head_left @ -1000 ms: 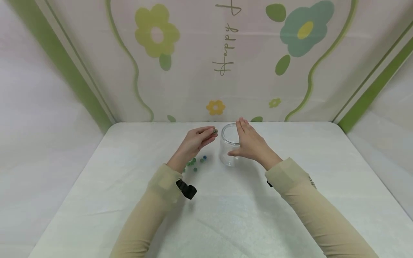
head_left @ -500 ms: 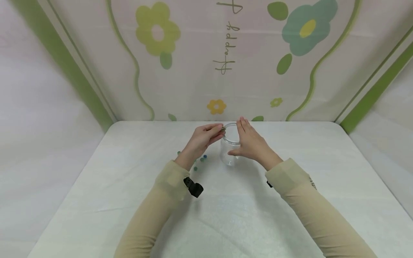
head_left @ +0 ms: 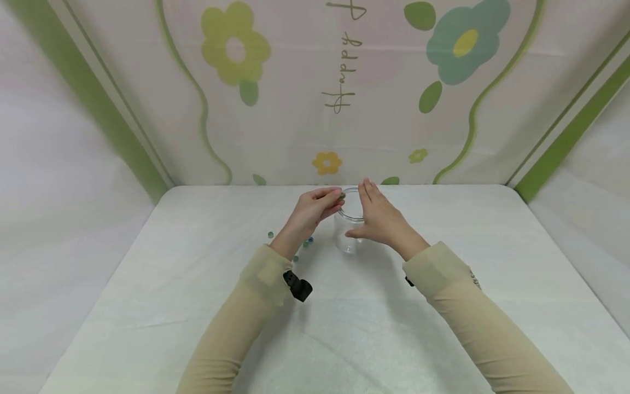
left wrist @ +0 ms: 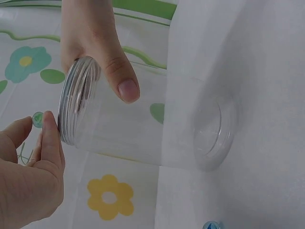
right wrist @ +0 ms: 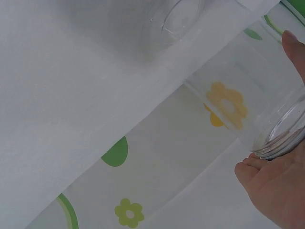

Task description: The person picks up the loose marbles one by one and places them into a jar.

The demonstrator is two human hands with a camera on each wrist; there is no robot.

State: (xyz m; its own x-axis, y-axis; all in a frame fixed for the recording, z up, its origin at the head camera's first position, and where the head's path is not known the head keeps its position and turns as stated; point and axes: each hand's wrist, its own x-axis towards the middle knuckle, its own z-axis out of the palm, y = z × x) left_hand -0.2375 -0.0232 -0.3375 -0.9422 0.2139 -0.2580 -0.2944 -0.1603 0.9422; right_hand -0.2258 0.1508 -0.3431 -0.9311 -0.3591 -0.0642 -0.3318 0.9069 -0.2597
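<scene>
A tall clear jar stands upright on the table, its round mouth facing up. My right hand holds it from the right, fingers up at the rim and thumb against the side, as the left wrist view shows. At the left of the mouth is my left hand, pinching a green glass marble between thumb and fingers. The fingers touch or nearly touch the rim. Several loose marbles lie on the table below my left wrist, some hidden by it. One blue marble shows near the jar's base.
A white cover spreads over the table. Behind its back edge hangs a cloth backdrop printed with flowers, near the jar. White cloth walls with green stripes rise at the left and right.
My left hand has moved right with the marble, from beside the jar to its rim, and stays there over the last half second. My right hand and the jar have kept their place.
</scene>
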